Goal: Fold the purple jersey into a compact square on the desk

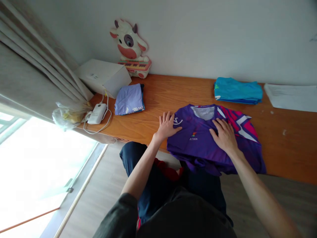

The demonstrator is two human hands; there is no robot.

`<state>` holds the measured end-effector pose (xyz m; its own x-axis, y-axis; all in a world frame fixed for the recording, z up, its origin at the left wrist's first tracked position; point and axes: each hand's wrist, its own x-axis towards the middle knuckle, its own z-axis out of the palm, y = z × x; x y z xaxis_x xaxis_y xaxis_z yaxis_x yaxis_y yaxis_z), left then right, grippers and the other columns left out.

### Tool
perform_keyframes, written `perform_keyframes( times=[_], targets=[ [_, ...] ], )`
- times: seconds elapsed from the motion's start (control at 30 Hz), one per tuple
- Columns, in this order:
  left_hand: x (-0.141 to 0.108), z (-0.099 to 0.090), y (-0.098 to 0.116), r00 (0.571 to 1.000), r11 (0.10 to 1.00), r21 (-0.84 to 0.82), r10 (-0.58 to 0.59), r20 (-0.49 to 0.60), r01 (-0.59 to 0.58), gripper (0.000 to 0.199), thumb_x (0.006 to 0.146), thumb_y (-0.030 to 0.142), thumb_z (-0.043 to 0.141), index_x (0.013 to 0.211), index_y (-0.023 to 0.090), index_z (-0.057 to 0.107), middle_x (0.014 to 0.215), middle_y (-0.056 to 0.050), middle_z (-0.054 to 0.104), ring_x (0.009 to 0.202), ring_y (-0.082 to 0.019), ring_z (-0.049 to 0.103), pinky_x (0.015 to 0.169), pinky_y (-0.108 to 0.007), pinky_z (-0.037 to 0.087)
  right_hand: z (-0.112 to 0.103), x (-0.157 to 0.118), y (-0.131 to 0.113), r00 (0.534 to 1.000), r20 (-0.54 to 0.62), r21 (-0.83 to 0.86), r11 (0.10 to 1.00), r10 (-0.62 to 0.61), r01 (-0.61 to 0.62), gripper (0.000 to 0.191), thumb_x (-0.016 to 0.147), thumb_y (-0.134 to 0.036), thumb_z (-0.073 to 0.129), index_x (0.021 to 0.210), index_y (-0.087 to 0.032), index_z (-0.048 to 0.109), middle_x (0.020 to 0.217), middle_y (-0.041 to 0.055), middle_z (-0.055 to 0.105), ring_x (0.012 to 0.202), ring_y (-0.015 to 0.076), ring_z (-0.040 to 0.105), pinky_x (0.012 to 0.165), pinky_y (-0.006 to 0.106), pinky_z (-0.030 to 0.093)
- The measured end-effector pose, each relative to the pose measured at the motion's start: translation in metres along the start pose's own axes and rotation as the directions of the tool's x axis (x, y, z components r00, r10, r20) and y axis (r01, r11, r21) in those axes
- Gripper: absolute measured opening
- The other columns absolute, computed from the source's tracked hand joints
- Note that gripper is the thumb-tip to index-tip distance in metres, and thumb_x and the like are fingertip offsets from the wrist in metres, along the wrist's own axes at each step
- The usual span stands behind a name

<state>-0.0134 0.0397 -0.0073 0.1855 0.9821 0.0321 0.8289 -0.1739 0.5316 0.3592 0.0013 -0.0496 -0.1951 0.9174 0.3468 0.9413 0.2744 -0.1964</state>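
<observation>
A purple sports shirt (198, 138) with a pink and white sleeve lies spread on the wooden table, its collar toward the wall and its lower part hanging over the front edge. My left hand (167, 125) rests flat with spread fingers at the shirt's left shoulder, by a white logo. On the right of the chest my right hand (225, 135) lies flat, fingers apart, below the collar and beside the patterned sleeve. Neither hand grips the cloth.
On the wooden table (170, 92) are a folded lavender garment (128, 99), folded blue clothes (237, 90), a white sheet-like item (292, 96), a white box (104, 74), a cow toy piano (132, 49), a white device with cable (97, 114) and a plastic bag (66, 115). A curtain hangs left.
</observation>
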Motion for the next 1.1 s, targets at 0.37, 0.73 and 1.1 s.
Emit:
perform_keyframes(
  times=[0.37, 0.73, 1.1],
  targets=[
    [0.045, 0.018, 0.026, 0.978, 0.613, -0.787, 0.197, 0.063, -0.073, 0.025, 0.1, 0.036, 0.079, 0.116, 0.019, 0.07, 0.105, -0.005, 0.078, 0.096, -0.021, 0.071, 0.095, -0.033, 0.059, -0.013, 0.002, -0.068, 0.97, 0.054, 0.359, 0.911, -0.239, 0.204, 0.075, 0.115, -0.041, 0.057, 0.186, -0.036, 0.033, 0.178, 0.0105, 0.056, 0.161, 0.0404, 0.058, 0.135, 0.068, 0.049],
    [0.046, -0.026, -0.027, 0.916, 0.686, -0.727, -0.28, -0.287, -0.018, 0.019, 0.091, 0.008, 0.081, 0.101, 0.024, 0.076, 0.111, -0.008, 0.079, 0.104, -0.026, 0.073, 0.107, -0.038, 0.054, -0.009, 0.006, -0.057, 0.981, -0.001, 0.433, 0.884, -0.192, 0.174, 0.044, 0.115, -0.043, 0.059, 0.156, -0.034, 0.07, 0.168, 0.0069, 0.066, 0.157, 0.0353, 0.062, 0.135, 0.064, 0.05],
    [-0.017, 0.018, 0.005, 0.974, 0.932, -0.284, 0.204, -0.098, -0.224, 0.031, 0.101, 0.032, 0.082, 0.132, 0.026, 0.085, 0.161, -0.014, 0.073, 0.162, -0.039, 0.057, 0.139, -0.058, 0.039, -0.03, -0.015, 0.089, 0.966, -0.035, -0.011, 0.967, 0.254, -0.255, 0.066, 0.108, -0.053, 0.058, 0.157, -0.01, 0.069, 0.165, 0.0266, 0.064, 0.155, 0.0457, 0.058, 0.131, 0.065, 0.046]
  ],
)
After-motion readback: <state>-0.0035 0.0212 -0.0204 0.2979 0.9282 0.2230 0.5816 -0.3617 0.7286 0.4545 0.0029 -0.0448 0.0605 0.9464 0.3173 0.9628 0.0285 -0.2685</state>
